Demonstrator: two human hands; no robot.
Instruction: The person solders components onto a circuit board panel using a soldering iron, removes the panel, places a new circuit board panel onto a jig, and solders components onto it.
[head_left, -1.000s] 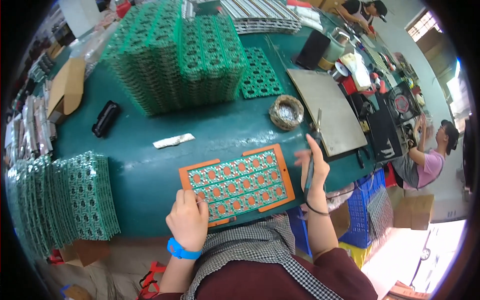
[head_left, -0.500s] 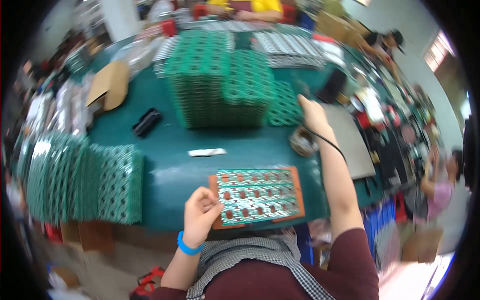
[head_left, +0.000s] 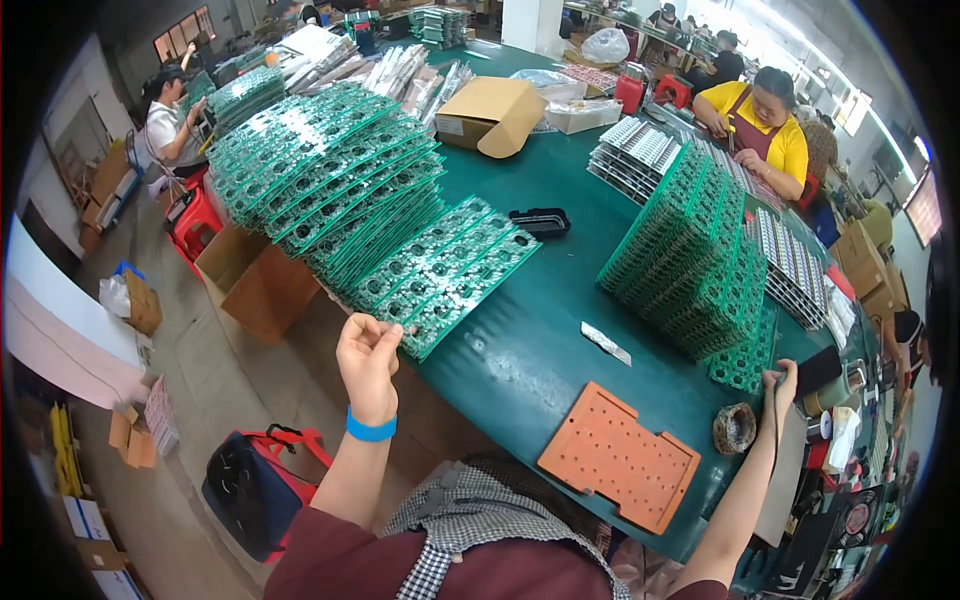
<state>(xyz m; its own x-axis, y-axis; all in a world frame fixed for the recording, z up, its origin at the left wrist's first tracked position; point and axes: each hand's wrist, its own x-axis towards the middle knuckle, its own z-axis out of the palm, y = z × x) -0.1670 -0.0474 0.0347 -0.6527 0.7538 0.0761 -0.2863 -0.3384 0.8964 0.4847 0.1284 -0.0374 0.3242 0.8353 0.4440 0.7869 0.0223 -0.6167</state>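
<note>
My left hand (head_left: 367, 368), a blue band on its wrist, pinches the near corner of a green circuit board panel (head_left: 445, 275). That panel leans against the left-hand row of similar boards (head_left: 320, 165). Over on the right, my right hand (head_left: 785, 385) is closed around a thin tool with a black cord (head_left: 776, 432); its tip is too small to make out. Just beyond that hand lies the lower end of a tall stack of green boards (head_left: 680, 245). An orange fixture plate (head_left: 620, 455), dotted with small holes, lies on the table in front of me.
A round brownish container (head_left: 734, 428) stands beside my right hand. On the green table (head_left: 490, 345) are a white strip (head_left: 606, 343), a black tray (head_left: 540, 222) and an open cardboard box (head_left: 490, 115). A person in yellow (head_left: 760, 130) works across the table.
The view has swung left. The board panel that lay on the orange plate is off it, and my left hand is now at the left row holding a panel. My right hand still grips the corded tool.
</note>
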